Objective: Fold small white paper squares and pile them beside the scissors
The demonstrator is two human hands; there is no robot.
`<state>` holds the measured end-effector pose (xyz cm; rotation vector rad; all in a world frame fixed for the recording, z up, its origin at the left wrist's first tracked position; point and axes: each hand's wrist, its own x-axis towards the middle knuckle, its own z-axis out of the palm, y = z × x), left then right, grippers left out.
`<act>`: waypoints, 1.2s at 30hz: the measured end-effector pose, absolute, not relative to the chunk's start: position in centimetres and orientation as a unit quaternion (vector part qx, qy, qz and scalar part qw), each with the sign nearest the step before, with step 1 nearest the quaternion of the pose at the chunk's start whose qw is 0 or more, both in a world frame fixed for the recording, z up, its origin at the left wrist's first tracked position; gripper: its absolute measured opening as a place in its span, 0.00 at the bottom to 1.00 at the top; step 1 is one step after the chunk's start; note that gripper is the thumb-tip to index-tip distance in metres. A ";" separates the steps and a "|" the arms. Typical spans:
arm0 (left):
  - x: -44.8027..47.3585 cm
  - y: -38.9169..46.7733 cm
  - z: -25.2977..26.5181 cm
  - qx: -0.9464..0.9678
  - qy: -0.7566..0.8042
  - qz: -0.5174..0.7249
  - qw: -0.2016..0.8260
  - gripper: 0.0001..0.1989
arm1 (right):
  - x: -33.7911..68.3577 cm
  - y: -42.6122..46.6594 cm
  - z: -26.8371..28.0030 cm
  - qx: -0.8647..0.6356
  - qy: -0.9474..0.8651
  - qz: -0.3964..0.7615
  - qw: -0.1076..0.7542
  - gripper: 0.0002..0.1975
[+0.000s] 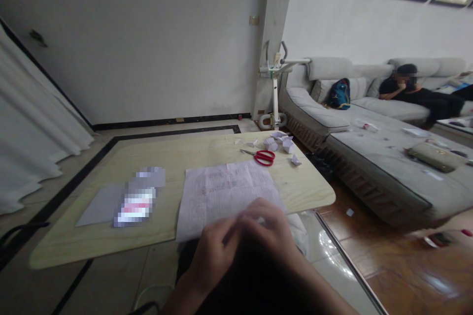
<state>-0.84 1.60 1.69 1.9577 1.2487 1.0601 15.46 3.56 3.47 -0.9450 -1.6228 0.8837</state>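
My left hand [217,246] and my right hand [268,229] meet close to my body, at the near edge of the table. Their fingers are bent and pressed together, slightly blurred. A bit of a small white piece [260,220] shows between them; its shape is mostly hidden. Under and beyond the hands lies a large creased sheet of paper [225,187] with faint print. Scissors [264,158] with red handles rest past its far edge. Several small folded paper shapes [288,145] sit at the table's far right corner, with one paper shape [296,160] apart from them.
The pale wooden table [177,155] has rounded corners. On its left lie a paper sheet [98,204] and a blurred-out bright object [136,202]. To the right stands a grey sofa [388,172] with a backpack [339,93] and a seated person [414,91].
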 end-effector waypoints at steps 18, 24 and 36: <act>-1.0 1.5 1.7 0.721 0.449 0.399 0.345 0.11 | 15.7 3.6 3.2 -0.402 -0.669 0.373 0.502 0.08; -0.7 1.4 1.7 0.688 0.466 0.413 0.373 0.09 | 15.4 3.5 3.1 -0.422 -0.643 0.398 0.501 0.08; -0.8 1.2 2.0 0.642 0.472 0.406 0.448 0.15 | 15.9 3.6 3.6 -0.415 -0.643 0.433 0.477 0.06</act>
